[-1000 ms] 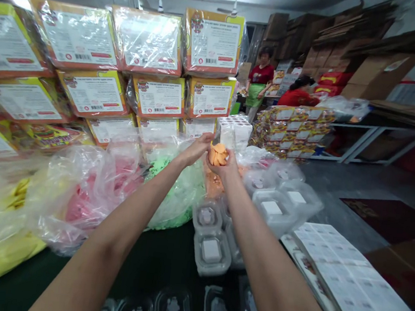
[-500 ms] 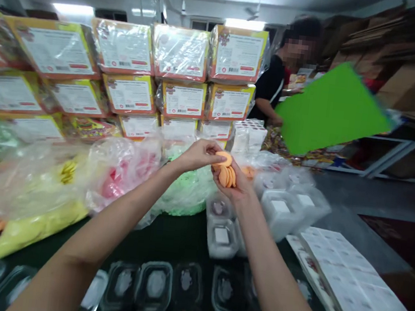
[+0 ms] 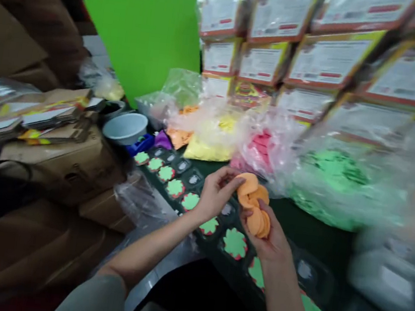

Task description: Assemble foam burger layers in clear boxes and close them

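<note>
Several flat, round orange pieces lie stacked in my right hand, whose fingers curl round them. With thumb and fingers my left hand pinches an orange disc at the top of the bunch. What the discs are made of I cannot tell. Both hands are above a dark table, over a row of clear plastic trays holding green flower-shaped pieces with red edges showing beneath.
Plastic bags of yellow, pink and green pieces stand behind the trays. Wrapped boxes are stacked at the back. A green board, a pale blue basin and a cardboard box are to the left.
My view has swung left and down, so the basin and cardboard now show and the other person has left the picture. Both hands still hold orange discs, now over the tray row.
</note>
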